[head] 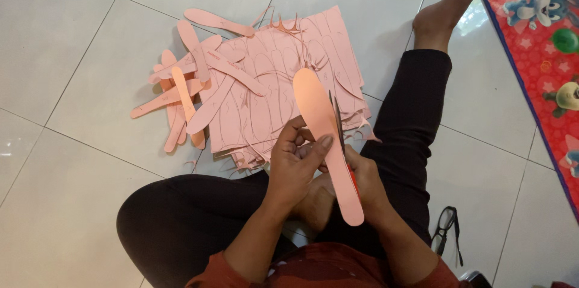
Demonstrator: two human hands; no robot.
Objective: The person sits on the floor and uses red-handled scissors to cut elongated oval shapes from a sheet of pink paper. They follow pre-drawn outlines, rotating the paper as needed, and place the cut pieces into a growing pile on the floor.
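A person sits on a pale tiled floor (78,203) with legs in black trousers folded, one bare foot (449,4) stretched out toward the far right corner of the tiles.

The left hand (298,161) is curled narrow around a long pink paper cutout (329,143) shaped like a shoe insole. Its thumb presses on the face of the cutout near the middle and the other fingers wrap behind the left edge, so the piece stands up from the lap with its rounded tip pointing away from the body.

The right hand (368,182) is closed around the handles of a pair of scissors (339,125); a sliver of red handle shows just beside the cutout's right edge. The dark blades run up along that right edge, touching the paper. How far apart the blades stand cannot be told, since they are seen nearly edge-on. Most of this hand is hidden behind the lower end of the cutout.

Beyond the hands, on the floor in front of the knees, lies a stack of pink sheets (283,71) with insole outlines drawn on them and ragged trimmed edges. Against its left side rests a loose heap of finished pink cutouts (193,77), lying crosswise over one another.

A pair of black glasses (445,224) lies on the tiles by the right knee. A red play mat (537,53) with cartoon figures covers the floor at the far right edge.
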